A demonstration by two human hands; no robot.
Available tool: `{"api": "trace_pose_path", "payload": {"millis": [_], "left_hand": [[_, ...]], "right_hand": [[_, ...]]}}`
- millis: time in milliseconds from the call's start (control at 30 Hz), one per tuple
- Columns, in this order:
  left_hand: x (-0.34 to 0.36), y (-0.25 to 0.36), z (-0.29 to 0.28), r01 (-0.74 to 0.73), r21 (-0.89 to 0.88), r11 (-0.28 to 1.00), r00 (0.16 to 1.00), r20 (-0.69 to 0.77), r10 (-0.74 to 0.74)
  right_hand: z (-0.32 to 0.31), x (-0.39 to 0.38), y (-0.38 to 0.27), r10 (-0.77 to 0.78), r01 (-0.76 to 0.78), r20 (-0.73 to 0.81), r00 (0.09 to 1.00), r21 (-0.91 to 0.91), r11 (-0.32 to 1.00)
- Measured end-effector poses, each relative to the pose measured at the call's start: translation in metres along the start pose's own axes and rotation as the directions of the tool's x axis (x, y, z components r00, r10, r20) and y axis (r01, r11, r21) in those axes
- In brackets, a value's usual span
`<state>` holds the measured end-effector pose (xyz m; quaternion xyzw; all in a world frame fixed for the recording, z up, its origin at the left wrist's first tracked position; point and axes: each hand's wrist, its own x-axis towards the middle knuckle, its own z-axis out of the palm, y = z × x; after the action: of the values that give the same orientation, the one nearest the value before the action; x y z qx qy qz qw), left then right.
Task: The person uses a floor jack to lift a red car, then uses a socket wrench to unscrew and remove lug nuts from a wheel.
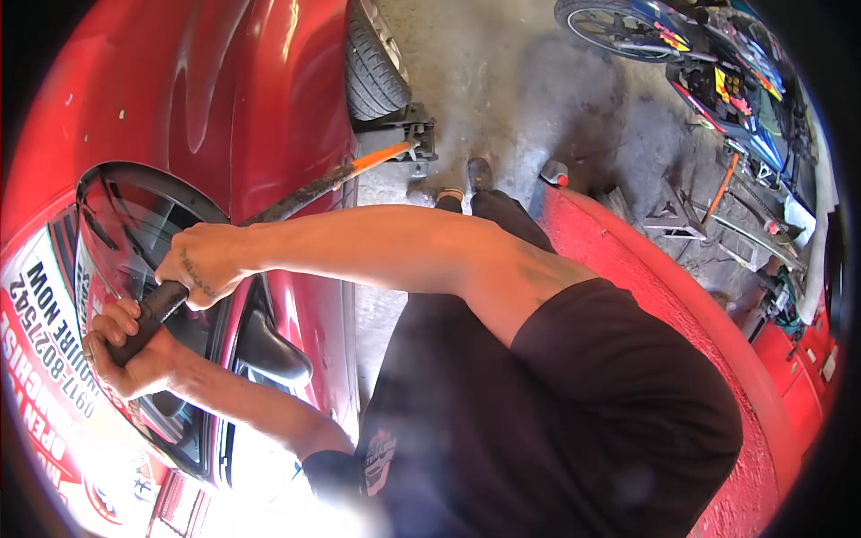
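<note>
Both hands grip a long dark bar (314, 186), which runs diagonally beside the red car (148, 85) to an orange section (377, 157) at a black floor jack (421, 134) near a wheel (372, 67). My left hand (130, 350) wraps around the bar's near end at the lower left. My right hand (202, 264) closes on it just above, its arm stretched across the view and hiding part of the bar. A car window (166, 211) and side mirror (273, 345) lie beside and below my hands.
My shoes (480, 175) stand on concrete (466, 72). A motorbike (722, 85) is at the upper right, with metal stands (677, 211) below it. A curved red textured edge (628, 287) runs behind me on the right. A banner (40, 341) shows at the far left.
</note>
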<state>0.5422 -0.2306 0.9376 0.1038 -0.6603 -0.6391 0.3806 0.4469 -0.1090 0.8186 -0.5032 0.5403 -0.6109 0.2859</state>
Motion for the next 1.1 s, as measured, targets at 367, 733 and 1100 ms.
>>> {"api": "trace_pose_path", "payload": {"millis": [367, 733, 1100], "left_hand": [[-0.007, 0.008, 0.007, 0.019, -0.017, 1.000, 0.998, -0.064, -0.020], [-0.007, 0.003, 0.021, 0.019, 0.101, 0.995, 0.941, -0.339, 0.017], [-0.005, 0.013, 0.047, 0.030, 0.225, 0.974, 0.858, -0.505, 0.091]], "right_hand": [[0.004, 0.001, 0.000, -0.057, 0.056, 0.020, 0.998, 0.042, 0.998], [-0.001, 0.003, 0.008, -0.115, 0.101, 0.110, 0.987, 0.125, 0.987], [0.007, -0.009, -0.003, -0.060, 0.060, -0.127, 0.990, -0.006, 0.998]]}}
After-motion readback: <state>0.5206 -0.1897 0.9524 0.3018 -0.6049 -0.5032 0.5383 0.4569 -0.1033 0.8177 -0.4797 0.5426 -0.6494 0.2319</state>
